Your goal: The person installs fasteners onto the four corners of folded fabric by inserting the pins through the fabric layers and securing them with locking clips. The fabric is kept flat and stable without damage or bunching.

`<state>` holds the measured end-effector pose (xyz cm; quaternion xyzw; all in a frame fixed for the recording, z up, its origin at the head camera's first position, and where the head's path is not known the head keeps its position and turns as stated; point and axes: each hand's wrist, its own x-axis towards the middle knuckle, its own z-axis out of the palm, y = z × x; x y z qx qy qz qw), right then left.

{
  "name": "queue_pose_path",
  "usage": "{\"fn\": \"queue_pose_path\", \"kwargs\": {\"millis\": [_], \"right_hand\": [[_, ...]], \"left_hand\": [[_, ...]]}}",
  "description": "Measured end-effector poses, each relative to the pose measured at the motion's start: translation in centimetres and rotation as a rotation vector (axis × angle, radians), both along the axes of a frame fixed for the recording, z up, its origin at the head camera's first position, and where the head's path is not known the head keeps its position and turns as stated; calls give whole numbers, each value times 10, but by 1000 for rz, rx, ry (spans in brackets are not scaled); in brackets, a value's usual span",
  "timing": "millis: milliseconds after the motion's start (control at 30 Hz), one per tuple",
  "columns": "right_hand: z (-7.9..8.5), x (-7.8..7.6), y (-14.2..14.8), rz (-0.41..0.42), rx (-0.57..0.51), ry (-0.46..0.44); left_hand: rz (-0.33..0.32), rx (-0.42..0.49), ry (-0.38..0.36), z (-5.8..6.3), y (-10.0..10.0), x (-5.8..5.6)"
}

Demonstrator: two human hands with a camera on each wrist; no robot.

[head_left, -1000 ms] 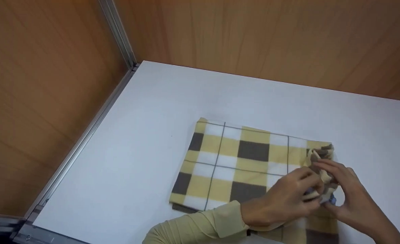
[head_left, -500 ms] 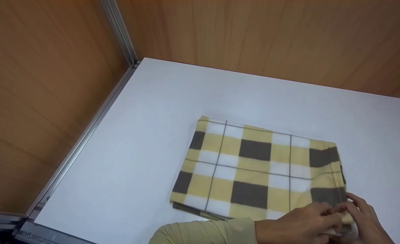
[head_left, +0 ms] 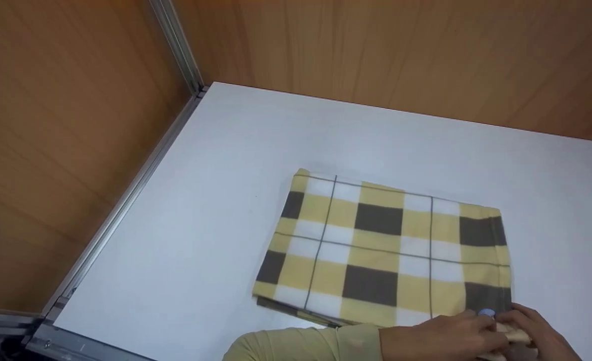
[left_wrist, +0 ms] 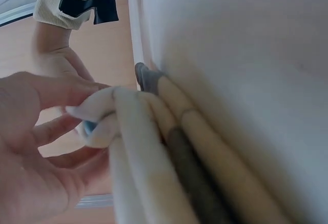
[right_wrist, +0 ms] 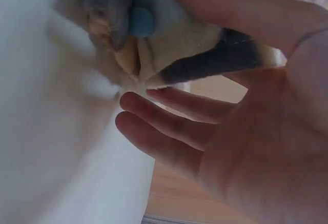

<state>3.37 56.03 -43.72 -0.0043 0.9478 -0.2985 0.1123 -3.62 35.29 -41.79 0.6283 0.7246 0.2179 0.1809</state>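
A folded plaid blanket in yellow, white and dark grey lies flat on the white table. At its near right corner, my left hand pinches a bunched fold. My right hand is opposite, holding the same corner. Thick stacked layers of the blanket show in the left wrist view, with the fold between the thumb and fingers of my left hand. A small blue round piece sits beside the folds under the thumb of my right hand. The lower part of the corner is hidden by both hands.
Wooden panels stand along the left side and back of the white table. A metal rail runs along the table's left edge.
Both hands have moved down the blanket's right side to its near corner. The crumpled right edge now lies smooth and flat. A blue round piece now shows between the hands.
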Motion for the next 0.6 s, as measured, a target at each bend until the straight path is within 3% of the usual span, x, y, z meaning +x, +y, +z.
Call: {"fn": "queue_pose_path", "kwargs": {"millis": [167, 233, 300, 400, 500, 600], "right_hand": [[6, 5, -3, -64, -1, -57], [10, 4, 1, -48, -6, -88], [18, 0, 8, -38, -3, -155], [27, -14, 16, -54, 74, -209], [36, -27, 15, -67, 151, -98], [44, -35, 8, -58, 165, 101]], "left_hand": [[-51, -15, 29, -3, -13, -3], [-70, -25, 6, -3, -19, -6], [-89, -82, -68, 2, -23, -11], [-79, -119, -109, 13, -33, -24], [-21, -36, -42, 25, -53, -43], [103, 161, 125, 37, -80, -63]]}}
